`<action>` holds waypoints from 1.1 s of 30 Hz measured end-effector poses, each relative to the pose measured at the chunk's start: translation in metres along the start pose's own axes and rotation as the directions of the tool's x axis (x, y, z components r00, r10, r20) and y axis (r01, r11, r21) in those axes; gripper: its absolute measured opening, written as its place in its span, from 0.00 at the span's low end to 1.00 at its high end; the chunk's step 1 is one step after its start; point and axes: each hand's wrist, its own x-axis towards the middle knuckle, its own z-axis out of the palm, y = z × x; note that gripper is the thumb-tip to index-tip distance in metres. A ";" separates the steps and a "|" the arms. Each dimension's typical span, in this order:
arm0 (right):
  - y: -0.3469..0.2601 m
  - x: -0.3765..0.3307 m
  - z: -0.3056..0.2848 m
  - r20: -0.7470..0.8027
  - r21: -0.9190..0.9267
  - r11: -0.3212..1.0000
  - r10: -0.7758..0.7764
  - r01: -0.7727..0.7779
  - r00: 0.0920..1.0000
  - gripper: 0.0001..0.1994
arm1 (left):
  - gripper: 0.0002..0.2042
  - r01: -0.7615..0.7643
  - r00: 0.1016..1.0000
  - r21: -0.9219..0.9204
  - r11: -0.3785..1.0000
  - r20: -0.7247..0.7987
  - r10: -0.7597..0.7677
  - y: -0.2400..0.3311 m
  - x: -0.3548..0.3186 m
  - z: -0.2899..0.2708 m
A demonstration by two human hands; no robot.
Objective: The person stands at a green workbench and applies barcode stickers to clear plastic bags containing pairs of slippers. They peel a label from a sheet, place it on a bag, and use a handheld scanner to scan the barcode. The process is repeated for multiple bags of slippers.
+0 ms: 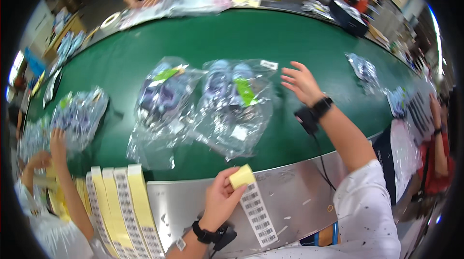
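My left hand (pixel 218 202) is closed on a strip of barcode labels (pixel 259 213), its yellow backing folded over at the top and its white printed length hanging over the metal edge. Over the green belt my right hand (pixel 302 85) is held out, fingers spread, with nothing in it. Just left of it lies a clear plastic bag (pixel 231 92) holding a pair of blue-purple shoes with a green tag and a small white label at its upper corner. Beside that bag, further left, is a similar bag of shoes (pixel 164 97).
Yellow-backed label strips (pixel 123 206) drape over the metal ledge (pixel 183 201) at lower left. A co-worker's hand (pixel 58 140) touches bagged shoes (pixel 79 114) on the left. More bags (pixel 366 73) lie at right. Across the belt (pixel 193 36), another person handles plastic bags (pixel 198 0).
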 end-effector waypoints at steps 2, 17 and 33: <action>0.019 -0.035 0.008 0.044 -0.012 1.000 -0.016 0.017 0.999 0.35 | 0.25 0.014 1.000 0.000 1.000 0.007 -0.014 0.002 -0.001 0.001; 0.022 0.044 0.056 -0.002 -0.269 0.943 -0.203 0.195 0.979 0.24 | 0.24 -0.015 0.998 0.163 0.987 -0.057 0.024 0.000 -0.006 -0.003; 0.002 0.056 -0.328 -0.525 -0.789 -0.162 -0.321 -0.592 0.788 0.12 | 0.19 0.243 0.943 0.352 0.904 -0.306 -0.134 0.032 -0.034 0.006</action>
